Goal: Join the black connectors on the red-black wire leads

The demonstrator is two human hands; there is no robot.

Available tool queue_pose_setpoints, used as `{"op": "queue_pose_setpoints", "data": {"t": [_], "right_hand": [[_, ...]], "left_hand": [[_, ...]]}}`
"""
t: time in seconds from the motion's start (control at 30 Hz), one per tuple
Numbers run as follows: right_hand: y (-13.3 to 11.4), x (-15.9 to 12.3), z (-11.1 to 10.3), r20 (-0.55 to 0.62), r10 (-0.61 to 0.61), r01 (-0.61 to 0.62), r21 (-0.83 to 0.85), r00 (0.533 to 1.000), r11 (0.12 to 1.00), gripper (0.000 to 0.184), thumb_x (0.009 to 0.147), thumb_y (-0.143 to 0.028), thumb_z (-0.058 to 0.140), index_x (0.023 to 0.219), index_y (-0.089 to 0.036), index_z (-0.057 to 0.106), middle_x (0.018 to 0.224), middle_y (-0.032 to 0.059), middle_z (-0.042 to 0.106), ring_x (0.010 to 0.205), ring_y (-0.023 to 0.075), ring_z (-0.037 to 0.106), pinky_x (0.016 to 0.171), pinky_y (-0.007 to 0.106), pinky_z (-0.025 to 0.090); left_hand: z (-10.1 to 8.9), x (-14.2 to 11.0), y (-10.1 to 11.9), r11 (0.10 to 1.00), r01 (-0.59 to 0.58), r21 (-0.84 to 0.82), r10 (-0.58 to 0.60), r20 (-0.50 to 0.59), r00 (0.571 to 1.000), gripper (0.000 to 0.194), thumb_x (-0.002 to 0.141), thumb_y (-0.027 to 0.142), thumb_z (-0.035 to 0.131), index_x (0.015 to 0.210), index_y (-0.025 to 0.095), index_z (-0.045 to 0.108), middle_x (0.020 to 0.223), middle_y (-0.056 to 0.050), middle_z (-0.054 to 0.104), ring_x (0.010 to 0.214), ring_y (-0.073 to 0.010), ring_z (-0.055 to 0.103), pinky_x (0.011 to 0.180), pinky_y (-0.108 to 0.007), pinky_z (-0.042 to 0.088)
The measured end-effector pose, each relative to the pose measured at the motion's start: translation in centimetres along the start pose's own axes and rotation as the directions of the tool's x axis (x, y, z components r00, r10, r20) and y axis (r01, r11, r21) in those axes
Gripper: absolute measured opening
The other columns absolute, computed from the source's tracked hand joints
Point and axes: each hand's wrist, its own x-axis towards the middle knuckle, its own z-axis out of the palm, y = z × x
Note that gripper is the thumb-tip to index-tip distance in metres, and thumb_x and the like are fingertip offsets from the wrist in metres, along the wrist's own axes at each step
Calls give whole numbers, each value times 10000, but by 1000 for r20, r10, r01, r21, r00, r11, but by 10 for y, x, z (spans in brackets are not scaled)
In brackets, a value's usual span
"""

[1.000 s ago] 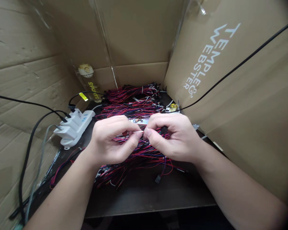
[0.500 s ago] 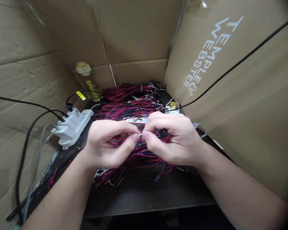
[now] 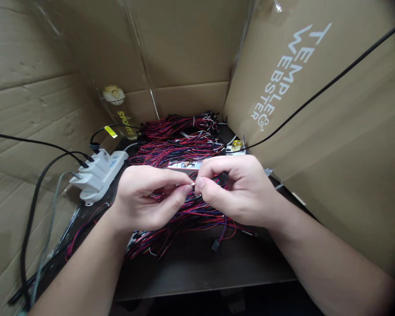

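My left hand and my right hand meet fingertip to fingertip over a pile of thin red, black and blue wires on a dark table. Both hands are pinched shut on the bare end of one thin wire between thumb and forefinger. My right hand also curls round a small black connector. More bundles of the same wires lie behind the hands, and a loose black connector rests in front.
Cardboard walls enclose the table on three sides. A white power strip with plugs and black cables sits at the left. A clear bottle with yellow lettering stands at the back left. A small yellow-capped item lies at the right.
The gap between my fingertips has closed; a stretch of pale wire showing between them a second ago is now almost hidden. The hands stay in place.
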Motion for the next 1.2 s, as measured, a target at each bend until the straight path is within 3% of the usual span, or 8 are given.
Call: {"op": "queue_pose_setpoints", "data": {"t": [0.63, 0.87, 1.03, 1.2], "right_hand": [[2, 2, -4, 52, 27, -28, 19, 998, 999, 161, 837, -35, 625, 692, -98, 656, 633, -42, 602, 592, 20, 501, 580, 125, 403], [2, 3, -4, 42, 120, -124, 102, 992, 987, 185, 880, -136, 641, 709, -88, 695, 636, -13, 615, 597, 50, 509, 560, 160, 409], [1, 5, -6, 74, 209, -218, 134, 975, 967, 203, 874, -135, 621, 687, -93, 691, 611, -13, 588, 582, 55, 477, 545, 172, 397], [1, 5, -6, 70, 187, -194, 114, 980, 974, 179, 863, -115, 621, 700, -92, 690, 628, -19, 588, 593, 49, 483, 547, 163, 390]], "left_hand": [[2, -2, -1, 999, -4, 37, 5, -26, 1000, 103, 805, 72, 766, 863, 155, 750, 546, 61, 649, 410, -16, 491, 424, -141, 378], [1, 0, -3, 995, -60, 83, 61, -7, 998, 144, 818, 72, 740, 912, 178, 760, 709, 29, 774, 534, -48, 670, 538, -111, 507], [2, -1, -2, 981, -122, 149, 126, -19, 992, 227, 806, 46, 738, 976, 195, 762, 657, 39, 755, 511, -76, 673, 533, -160, 516], [1, 1, 1, 989, -50, 138, 53, -19, 998, 148, 829, 97, 734, 931, 197, 773, 689, 28, 775, 467, -52, 638, 463, -131, 474]]}}
